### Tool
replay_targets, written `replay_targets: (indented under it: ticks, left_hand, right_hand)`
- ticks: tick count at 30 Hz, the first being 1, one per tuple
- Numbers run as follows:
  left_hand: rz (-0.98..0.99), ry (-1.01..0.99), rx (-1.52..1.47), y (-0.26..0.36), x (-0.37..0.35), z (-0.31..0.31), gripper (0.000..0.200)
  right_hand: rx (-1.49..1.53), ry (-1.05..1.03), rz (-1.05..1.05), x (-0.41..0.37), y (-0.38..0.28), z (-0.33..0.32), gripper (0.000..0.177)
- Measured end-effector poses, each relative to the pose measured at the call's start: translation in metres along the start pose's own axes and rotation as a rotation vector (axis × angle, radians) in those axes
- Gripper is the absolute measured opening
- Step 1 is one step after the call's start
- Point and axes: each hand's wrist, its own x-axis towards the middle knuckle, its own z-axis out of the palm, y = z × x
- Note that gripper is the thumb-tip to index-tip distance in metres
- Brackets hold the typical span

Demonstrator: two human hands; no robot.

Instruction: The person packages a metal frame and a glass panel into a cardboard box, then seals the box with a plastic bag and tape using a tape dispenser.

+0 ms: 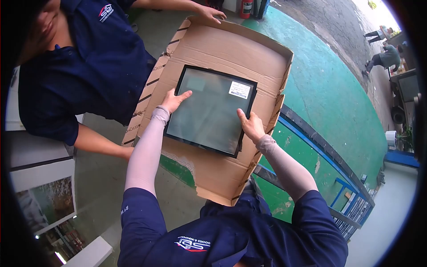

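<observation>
A square glass pane [202, 115] with a black border and a white barcode label [239, 90] lies over a shallow cardboard box [235, 46]. My left hand [174, 100] grips its left edge, thumb on top of the glass. On the opposite edge, my right hand [251, 125] holds the pane the same way, with the thumb on the face. The fingers of both hands are hidden under it. Another dark edge shows just beneath the pane at the right, perhaps a second pane. The box's near edge is torn.
A co-worker in a navy shirt [89, 66] stands at the left, one hand [212, 13] on the box's far corner, the other at its near left side. Blue metal rails [311, 138] run along the right. A fire extinguisher [246, 9] stands beyond; people [387, 57] are outside.
</observation>
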Motion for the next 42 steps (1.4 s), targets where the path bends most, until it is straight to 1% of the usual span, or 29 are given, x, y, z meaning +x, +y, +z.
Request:
replay_targets:
  ticks: [1,3,6,7,9,12,15,19,22,29,31,33,35,36,37,39,40,41,42]
  left_hand:
    - [-0.003,-0.009,0.003,0.003,-0.001,0.002,0.126]
    - [-0.053,0.059,0.114,0.012,-0.005,0.005,0.123]
    - [-0.085,0.004,0.136,0.038,-0.016,0.002,0.121]
    - [-0.09,-0.003,0.139,0.034,-0.015,0.006,0.121]
    - [-0.112,0.113,0.223,0.024,-0.007,0.013,0.121]
    - [-0.117,0.147,0.291,0.017,0.003,0.016,0.122]
    - [-0.14,0.143,0.376,0.021,0.011,0.014,0.121]
    - [-0.173,0.169,0.366,0.023,0.013,0.016,0.12]
    - [-0.169,0.162,0.452,0.025,0.018,0.014,0.112]
    - [-0.22,0.131,0.527,0.036,0.015,0.015,0.106]
    - [-0.184,0.206,0.526,0.037,0.013,0.018,0.103]
    - [-0.188,0.212,0.54,0.035,0.012,0.024,0.101]
    - [-0.15,0.132,0.557,0.028,0.013,0.027,0.101]
    - [-0.171,0.1,0.579,0.031,0.012,0.028,0.1]
    - [-0.177,0.116,0.562,0.022,0.01,0.035,0.1]
    - [-0.009,0.343,0.529,0.003,0.005,0.046,0.096]
    - [0.01,0.329,0.397,-0.002,-0.001,0.047,0.095]
    - [0.012,0.34,0.384,-0.004,-0.008,0.049,0.095]
    - [0.13,0.455,0.429,-0.009,-0.013,0.053,0.094]
  right_hand:
    - [0.002,0.0,0.009,0.002,0.002,0.0,0.082]
    - [-0.149,-0.068,-0.021,0.004,0.006,-0.001,0.083]
    - [-0.2,-0.049,-0.056,0.003,0.007,-0.001,0.084]
    - [-0.198,-0.052,-0.049,0.001,0.007,-0.002,0.084]
    - [-0.242,-0.086,-0.016,0.004,0.002,-0.006,0.085]
    - [-0.273,-0.134,-0.011,0.006,-0.004,-0.01,0.086]
    - [-0.283,-0.156,-0.029,0.012,-0.001,-0.008,0.086]
    - [-0.284,-0.163,-0.02,0.015,-0.002,-0.005,0.086]
    - [-0.296,-0.157,-0.014,0.017,0.001,-0.004,0.085]
    - [-0.246,-0.14,-0.018,0.015,0.004,0.0,0.082]
    - [-0.237,-0.093,-0.021,0.016,0.008,0.003,0.082]
    - [-0.22,-0.092,-0.019,0.017,0.016,0.005,0.081]
    - [-0.094,0.006,-0.135,0.021,0.032,0.012,0.08]
    - [-0.117,0.016,-0.142,0.026,0.038,0.015,0.076]
    - [-0.132,0.012,-0.161,0.021,0.034,0.015,0.076]
    - [-0.256,0.073,-0.136,-0.003,0.026,0.018,0.069]
    - [-0.368,0.007,-0.273,-0.035,0.015,0.01,0.064]
    - [-0.481,-0.058,-0.404,-0.069,-0.008,-0.009,0.06]
    - [-0.415,-0.168,-0.402,-0.087,-0.032,-0.022,0.06]
